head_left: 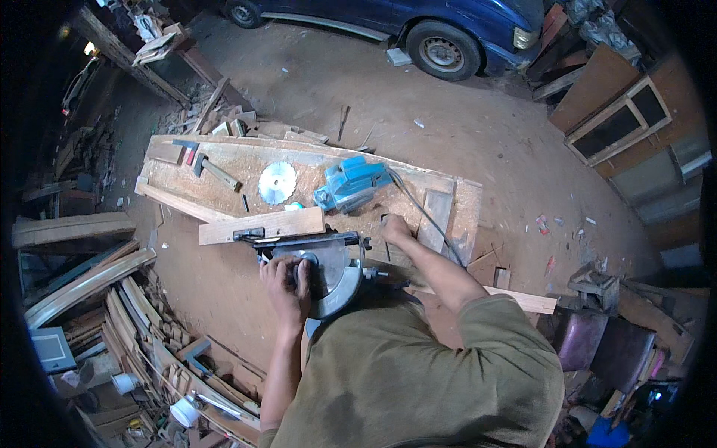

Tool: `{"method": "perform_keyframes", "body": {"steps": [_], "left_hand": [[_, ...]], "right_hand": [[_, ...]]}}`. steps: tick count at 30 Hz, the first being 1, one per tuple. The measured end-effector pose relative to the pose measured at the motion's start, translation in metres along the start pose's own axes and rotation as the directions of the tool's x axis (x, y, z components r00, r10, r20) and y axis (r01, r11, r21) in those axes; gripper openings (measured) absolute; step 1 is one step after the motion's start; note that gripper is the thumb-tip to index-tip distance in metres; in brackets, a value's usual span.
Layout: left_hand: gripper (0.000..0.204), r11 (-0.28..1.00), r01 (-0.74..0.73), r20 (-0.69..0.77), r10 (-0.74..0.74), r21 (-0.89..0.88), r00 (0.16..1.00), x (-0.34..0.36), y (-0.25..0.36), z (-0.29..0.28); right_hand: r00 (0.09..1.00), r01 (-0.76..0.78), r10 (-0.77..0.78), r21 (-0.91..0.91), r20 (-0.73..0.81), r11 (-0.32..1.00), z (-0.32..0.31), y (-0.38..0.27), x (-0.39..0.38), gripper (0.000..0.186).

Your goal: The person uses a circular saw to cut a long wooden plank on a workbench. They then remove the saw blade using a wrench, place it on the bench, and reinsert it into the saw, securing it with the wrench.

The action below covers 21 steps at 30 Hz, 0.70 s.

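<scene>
My left hand (287, 287) is closed on a circular saw (345, 280), its fingers and thumb at the hub beside the grey guard. The saw lies against my body at the bench's near edge. My right hand (397, 230) is closed to the right of the saw, over the bench; a small dark end shows at its fingers and a thin dark rod below it, but the kind is unclear. A wooden board (287, 224) lies just beyond the saw. Past it are a toothed saw blade (277, 183) and a blue power tool (351, 183) with a cord.
A hammer (219, 173) and a wood block (166, 152) lie on the sawdust-covered bench (246, 157). The cord (428, 216) runs past my right forearm. Timber offcuts (123, 321) pile up at the left. A blue vehicle (478, 30) stands beyond; framed panels (620, 123) lean at the right.
</scene>
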<state>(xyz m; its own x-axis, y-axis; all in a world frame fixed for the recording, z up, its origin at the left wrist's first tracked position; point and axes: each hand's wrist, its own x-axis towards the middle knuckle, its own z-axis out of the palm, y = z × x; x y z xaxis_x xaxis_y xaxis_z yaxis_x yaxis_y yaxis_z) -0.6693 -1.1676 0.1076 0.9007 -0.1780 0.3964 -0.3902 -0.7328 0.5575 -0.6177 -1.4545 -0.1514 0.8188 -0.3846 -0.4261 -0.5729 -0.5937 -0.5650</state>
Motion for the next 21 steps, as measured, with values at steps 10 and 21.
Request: {"method": "perform_keyframes", "body": {"steps": [10,21], "left_hand": [[0.018,0.999,0.026,0.043,-0.025,-0.03,0.999,0.012,0.005,-0.002],[0.02,0.999,0.015,0.042,-0.013,-0.036,0.999,0.009,0.0,-0.01]], "right_hand": [[0.991,-0.083,0.082,-0.006,-0.107,0.997,0.02,0.01,0.018,0.034],[0.976,0.203,-0.193,0.753,-0.104,0.626,-0.082,-0.059,-0.012,0.027]]}}
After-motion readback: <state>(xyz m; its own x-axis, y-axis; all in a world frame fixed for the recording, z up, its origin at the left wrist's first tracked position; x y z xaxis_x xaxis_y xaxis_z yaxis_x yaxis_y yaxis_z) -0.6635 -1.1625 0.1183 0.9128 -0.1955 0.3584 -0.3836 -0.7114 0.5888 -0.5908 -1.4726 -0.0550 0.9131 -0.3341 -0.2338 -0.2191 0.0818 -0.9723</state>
